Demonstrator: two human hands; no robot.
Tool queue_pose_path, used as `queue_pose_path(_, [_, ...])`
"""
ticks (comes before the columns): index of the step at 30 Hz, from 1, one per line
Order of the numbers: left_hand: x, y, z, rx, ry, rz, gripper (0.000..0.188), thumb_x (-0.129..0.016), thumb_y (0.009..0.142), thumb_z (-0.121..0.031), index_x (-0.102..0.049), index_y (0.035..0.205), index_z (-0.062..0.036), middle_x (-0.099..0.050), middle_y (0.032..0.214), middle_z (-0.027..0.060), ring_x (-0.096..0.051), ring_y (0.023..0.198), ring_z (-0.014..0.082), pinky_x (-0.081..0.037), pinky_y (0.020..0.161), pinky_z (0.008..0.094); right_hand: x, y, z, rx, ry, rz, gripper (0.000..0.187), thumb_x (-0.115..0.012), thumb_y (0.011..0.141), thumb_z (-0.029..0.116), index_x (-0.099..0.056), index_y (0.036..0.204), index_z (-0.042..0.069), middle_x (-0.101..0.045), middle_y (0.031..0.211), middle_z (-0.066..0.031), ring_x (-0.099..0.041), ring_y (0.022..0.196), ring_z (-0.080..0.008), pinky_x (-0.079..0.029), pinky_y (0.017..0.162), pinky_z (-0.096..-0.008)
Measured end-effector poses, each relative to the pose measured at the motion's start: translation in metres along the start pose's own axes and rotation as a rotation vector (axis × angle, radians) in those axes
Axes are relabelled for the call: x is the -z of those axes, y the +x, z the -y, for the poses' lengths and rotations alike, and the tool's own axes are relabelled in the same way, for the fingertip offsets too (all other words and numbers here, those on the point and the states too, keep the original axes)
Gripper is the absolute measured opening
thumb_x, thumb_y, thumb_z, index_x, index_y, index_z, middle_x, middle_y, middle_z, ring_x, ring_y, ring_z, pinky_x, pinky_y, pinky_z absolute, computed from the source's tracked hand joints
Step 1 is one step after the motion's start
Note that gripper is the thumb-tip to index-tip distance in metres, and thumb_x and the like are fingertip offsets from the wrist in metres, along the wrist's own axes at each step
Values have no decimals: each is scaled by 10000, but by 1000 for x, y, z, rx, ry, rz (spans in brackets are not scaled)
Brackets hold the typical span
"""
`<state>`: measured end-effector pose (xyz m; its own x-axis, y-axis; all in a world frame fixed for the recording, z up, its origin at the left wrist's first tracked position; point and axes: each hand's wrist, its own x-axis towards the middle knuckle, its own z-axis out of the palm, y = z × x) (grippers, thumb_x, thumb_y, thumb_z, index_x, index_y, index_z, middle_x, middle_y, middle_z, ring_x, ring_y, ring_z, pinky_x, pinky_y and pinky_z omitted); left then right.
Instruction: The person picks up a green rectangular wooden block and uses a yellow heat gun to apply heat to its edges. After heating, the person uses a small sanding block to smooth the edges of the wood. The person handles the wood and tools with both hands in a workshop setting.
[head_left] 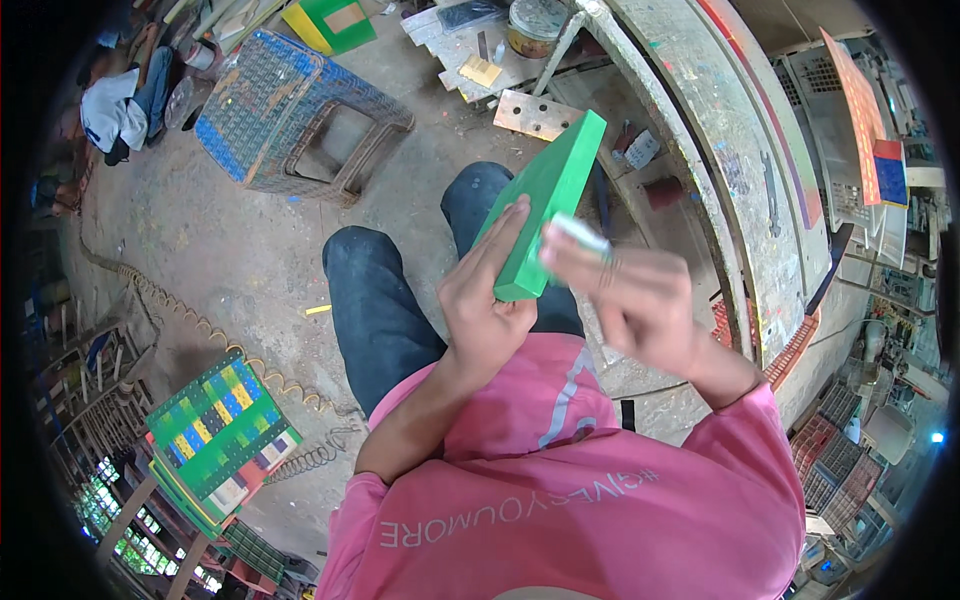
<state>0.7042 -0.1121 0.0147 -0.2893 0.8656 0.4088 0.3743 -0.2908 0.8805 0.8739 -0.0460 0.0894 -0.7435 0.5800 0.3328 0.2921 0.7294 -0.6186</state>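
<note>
A thick green board (553,190) stands tilted over my lap, its long narrow edge turned to the right. My left hand (485,290) grips it near the lower end, fingers laid along its broad left face. In my right hand (645,300) is a small white pad (580,234), pinched by the fingertips close beside the board's right edge. Motion smears that hand and the pad, so I cannot tell what the pad is made of or whether it touches the wood.
A worn blue plastic stool (258,105) stands ahead on the left. On the right runs a paint-stained bench (715,130) with a wrench (770,195). Painted boards (220,430) are stacked lower left near a coiled hose (180,305). Another person (115,110) sits far left.
</note>
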Motion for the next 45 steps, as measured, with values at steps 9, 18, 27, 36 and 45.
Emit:
queue_pose_path(9, [-2,2,-1,23,15,11,574,-554,732,44,-582,1305,76,-641,1266,254,-622,1184,425,-518,995,449,13,20,-12,-15,-141,-48,565,-617,700,-52,-696,1244,77,-712,1170,-145,-536,536,-210,-484,529,-339])
queue_pose_path(18, [-1,1,0,16,21,24,483,-532,841,-45,-574,1302,94,-641,1260,265,-623,1178,436,-521,989,468,23,16,-14,-264,46,-173,385,-608,844,-53,-701,1212,15,-689,1225,-180,-697,661,-190,-543,615,-297])
queue_pose_path(27, [-1,2,1,-49,46,-1,473,-617,807,33,-596,1277,91,-659,1236,258,-669,1126,381,-541,931,406,5,-7,18,15,332,-16,349,-629,892,7,-686,1236,29,-693,1232,-152,-713,701,-201,-528,592,-302])
queue_pose_path(36, [-1,1,0,-34,76,-12,501,-654,783,86,-601,1281,81,-666,1235,249,-688,1105,355,-551,902,379,10,19,-3,-71,-57,-1,333,-633,862,-4,-710,1183,39,-679,1242,-174,-689,671,-251,-519,561,-301])
queue_pose_path(45, [-3,0,1,-42,26,1,505,-524,790,21,-575,1283,120,-644,1249,274,-626,1176,434,-512,1007,474,27,7,11,-607,1127,-201,252,-495,1028,131,-612,1182,-30,-655,969,-130,-577,535,-145,-600,650,-368])
